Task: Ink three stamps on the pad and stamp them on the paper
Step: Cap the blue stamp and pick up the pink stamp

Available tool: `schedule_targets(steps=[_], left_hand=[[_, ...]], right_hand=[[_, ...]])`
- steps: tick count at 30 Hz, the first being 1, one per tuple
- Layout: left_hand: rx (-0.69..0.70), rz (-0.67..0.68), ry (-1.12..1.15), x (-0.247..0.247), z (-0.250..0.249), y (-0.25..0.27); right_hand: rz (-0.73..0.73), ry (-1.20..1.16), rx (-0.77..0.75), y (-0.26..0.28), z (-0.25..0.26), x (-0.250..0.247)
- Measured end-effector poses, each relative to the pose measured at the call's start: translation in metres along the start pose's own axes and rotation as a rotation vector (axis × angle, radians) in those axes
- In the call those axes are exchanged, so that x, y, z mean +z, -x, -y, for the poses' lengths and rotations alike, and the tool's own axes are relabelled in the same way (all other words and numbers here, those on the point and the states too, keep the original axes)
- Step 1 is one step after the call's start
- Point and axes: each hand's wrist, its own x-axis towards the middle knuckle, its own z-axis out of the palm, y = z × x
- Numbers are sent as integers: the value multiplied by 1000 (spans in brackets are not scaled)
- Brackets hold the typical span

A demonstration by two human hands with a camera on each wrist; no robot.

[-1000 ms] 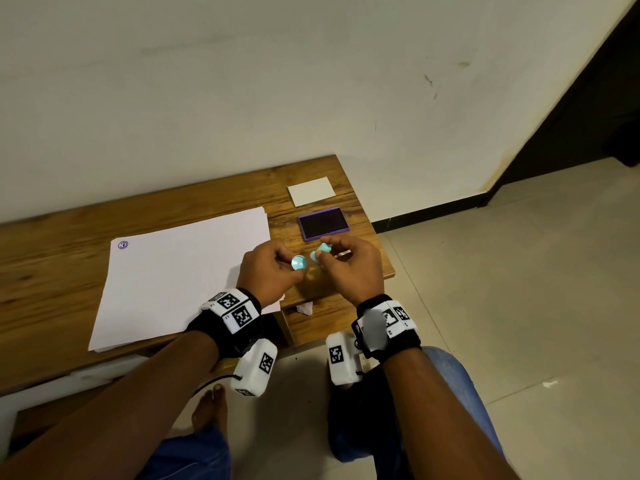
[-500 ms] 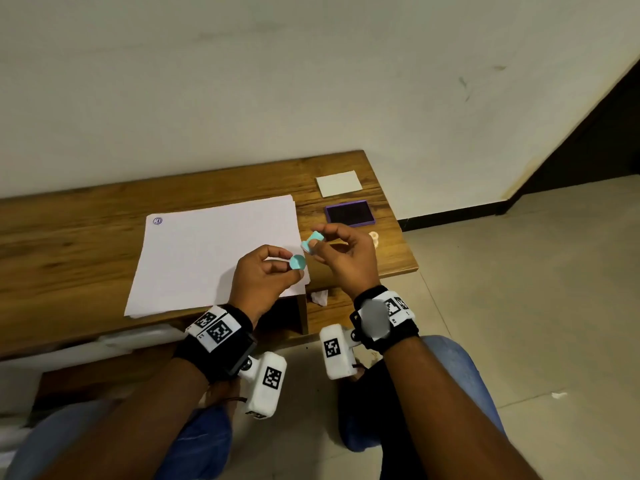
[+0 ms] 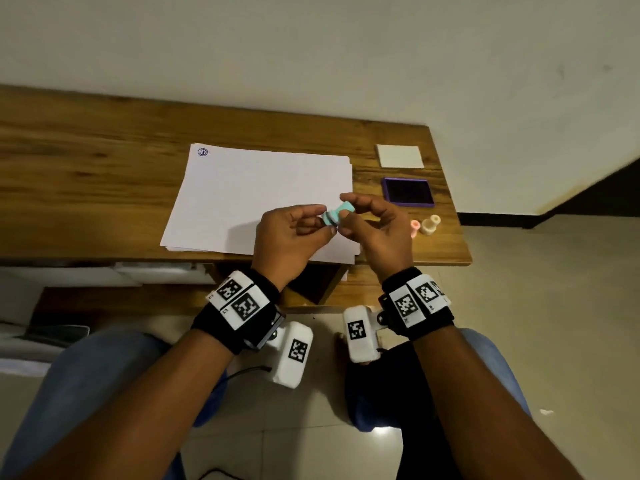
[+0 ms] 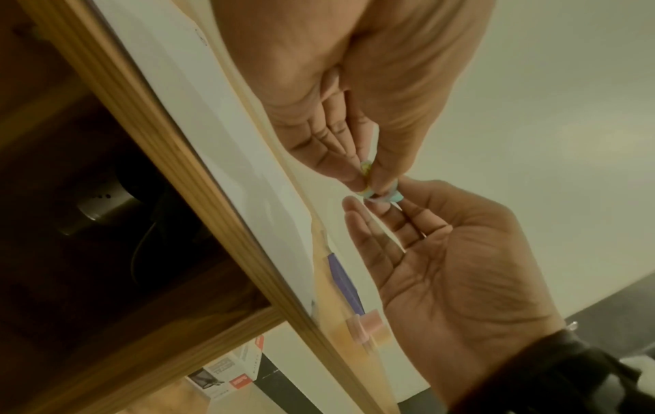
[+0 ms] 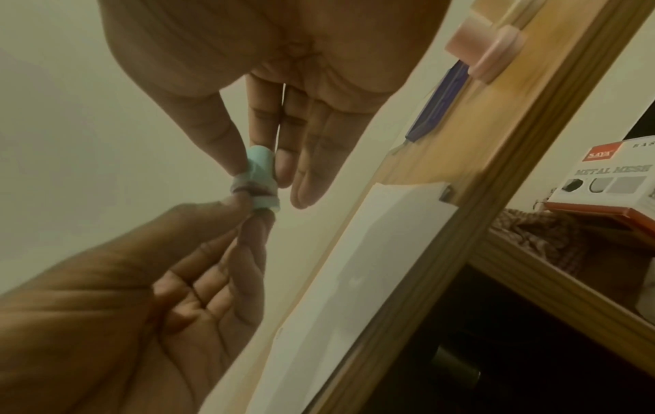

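Your left hand [image 3: 292, 233] pinches the cap end of the teal stamp [image 3: 337, 215] between thumb and forefinger; your right hand [image 3: 375, 225] pinches the body end. Both grips are fingertip-only, other fingers fanned loose. You're holding it in the air above the near edge of the paper [image 3: 263, 199], probably so you can cap or uncap it; I can't tell which way the parts are going.

The ink pad [image 3: 408, 192] lies open to the right of the paper, within your right hand's reach, with its white lid [image 3: 400, 156] parked behind it. The pink stamp [image 3: 415, 224] and cream stamp [image 3: 430, 224] lie on the desk [image 3: 86, 174] just in front of the pad, presumably staged.

One blue impression [image 3: 203, 152] sits in the paper's far left corner.

Hard to read: the teal stamp's face is hidden by your fingers, the pink stamp is mostly behind your right hand, and the wrist views are blurry.
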Motion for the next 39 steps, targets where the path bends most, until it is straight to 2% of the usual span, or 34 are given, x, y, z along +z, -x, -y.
schedule_targets(steps=[14,24,31,36,39], left_hand=[[135,24,-48,4,-3,-2],[137,23,-117,5,6,-4],[152,47,-156,9,11,-3],[132,99,-275,22,12,-1],[128,140,-396,36,11,-4]], right_hand=[[-11,-85,17,-3,-2,-4],[22,-102,62,-2,-4,-8],[52,192,3,-6,-2,-10],[179,473,-59,-6,1,-31],[107,570,-58,-10,4,-57]])
